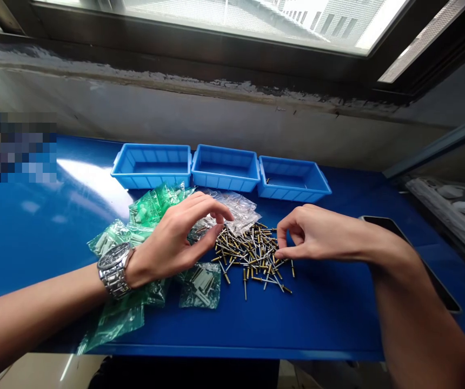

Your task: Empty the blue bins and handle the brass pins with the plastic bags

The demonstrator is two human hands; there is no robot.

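Leaning over the blue surface [317,324], the person has both bare hands at a loose heap of rivets [252,251], gold-coloured at one end with thin silvery pins, spread near the middle of the surface. From where I stand, the left hand [181,235] hovers at the heap's left side, palm turned in; its grip is partly open, thumb and forefinger curved towards each other with a small gap, and I see nothing held between them. A silvery wristwatch [115,269] sits on that wrist.

Opposite, the right hand [317,235] is at the heap's right edge, fingers curled and thumb close to the forefinger; I cannot tell whether that grip has a rivet in it. Clear bags [243,208] lie against the heap's far side, green bags [111,237] lie around and below the left hand, and a smaller green-tinted packet [200,286] with pale pieces rests nearer the front edge. Behind stand three blue bins in a row: left bin [151,181], middle bin [224,181], right bin [293,193], the last with a few small pieces inside. A dark phone-like slab [441,289] lies partly behind the right forearm.
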